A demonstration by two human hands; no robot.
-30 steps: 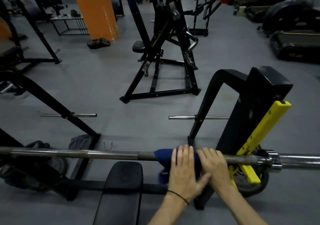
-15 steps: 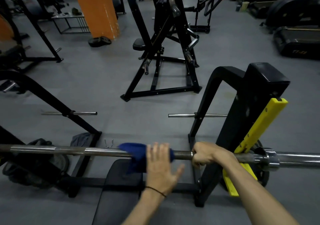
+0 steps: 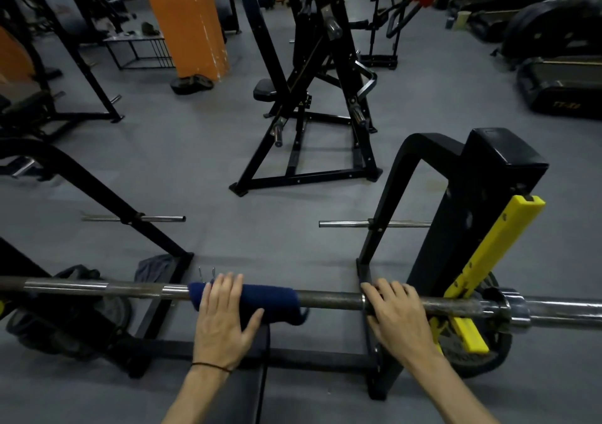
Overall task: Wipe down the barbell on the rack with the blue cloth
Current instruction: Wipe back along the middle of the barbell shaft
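Observation:
The steel barbell lies level across the rack in front of me. A dark blue cloth is wrapped over the bar near its middle. My left hand lies on the cloth's left part, fingers straight over the top of the bar and thumb spread to the right. A black band circles that wrist. My right hand holds the bare bar further right, fingers curled over it, just left of the rack upright. A stretch of bare bar separates the two hands.
A black rack upright with a yellow hook carries the bar's right end; a weight plate leans behind it. The black bench pad lies below my arms. A slanted rack brace stands left, a black machine ahead.
My left hand has slid the blue cloth leftward along the bar, away from my right hand. My right hand has stayed near the upright and closed on the bar.

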